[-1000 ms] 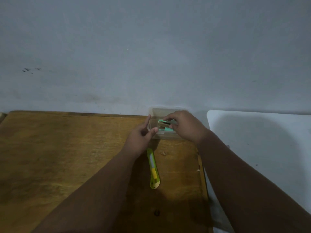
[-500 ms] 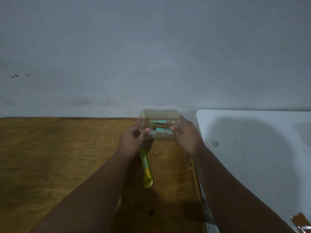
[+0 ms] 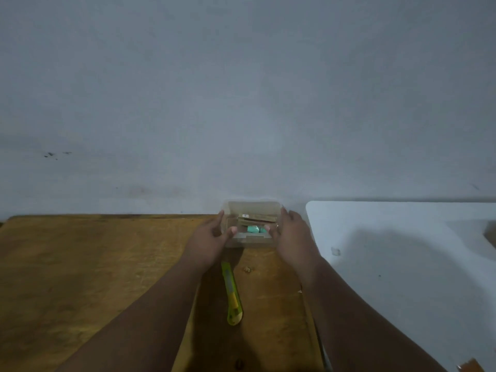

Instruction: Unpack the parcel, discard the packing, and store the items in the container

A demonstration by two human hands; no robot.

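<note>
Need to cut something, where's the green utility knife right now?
In the head view, the utility knife lies on the wooden table, between the forearms, just below the container.

Both forearms reach fwd, bare, converging toward the far edge. Left hand (image 3: 212,237) cupped, palm facing right, thumb tip bent inward, fingers pointing up and away. Right hand (image 3: 292,232) mirrors it (palm facing left), fingers curled fwd, wrist straight. Hands apart, approx level.

Before me lies a worn brown wooden table (image 3: 80,264), a yellow-green plastic utility knife (image 3: 231,294) resting on it, beside a white smooth tabletop (image 3: 402,264), against a grey wall (image 3: 241,89)
</note>
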